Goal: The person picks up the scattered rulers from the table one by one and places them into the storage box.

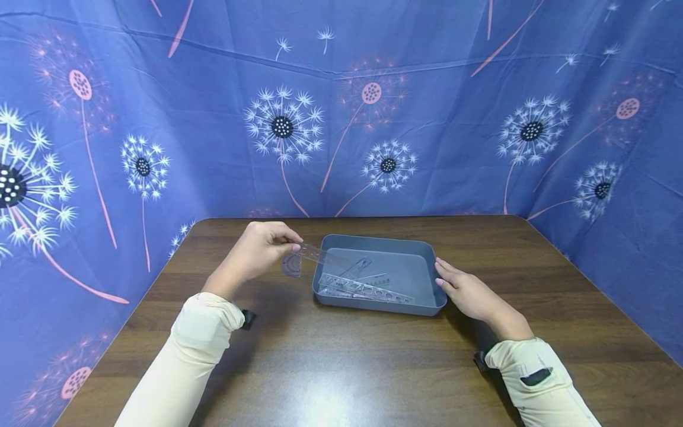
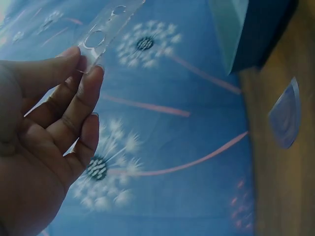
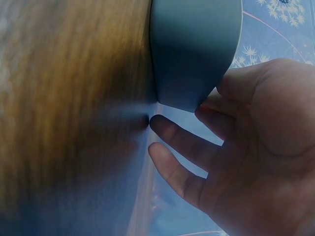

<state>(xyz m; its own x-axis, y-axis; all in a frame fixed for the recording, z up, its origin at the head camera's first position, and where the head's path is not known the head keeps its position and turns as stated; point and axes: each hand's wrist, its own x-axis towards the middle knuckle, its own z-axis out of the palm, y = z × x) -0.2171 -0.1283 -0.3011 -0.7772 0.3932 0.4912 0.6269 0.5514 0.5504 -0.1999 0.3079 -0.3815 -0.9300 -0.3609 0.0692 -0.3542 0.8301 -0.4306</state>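
Observation:
My left hand [image 1: 258, 249] pinches one end of a clear plastic ruler [image 1: 312, 253] between thumb and fingertips. Round holes show along that ruler [image 2: 106, 37] in the left wrist view. Its far end slants over the left rim of a grey rectangular tray [image 1: 411, 267]. Inside the tray lie several clear drawing tools, among them a template ruler [image 1: 368, 289] with cut-out shapes. At the tray's right wall rests my right hand [image 1: 472, 293], its fingers loosely extended against the outside. In the right wrist view, the lower fingers [image 3: 184, 142] stand apart from the tray.
A small clear protractor [image 1: 291, 265] lies on the wooden table [image 1: 320, 356], left of the tray and below the held ruler. Behind the table and along both sides hangs a blue cloth [image 1: 224, 107] with dandelion prints.

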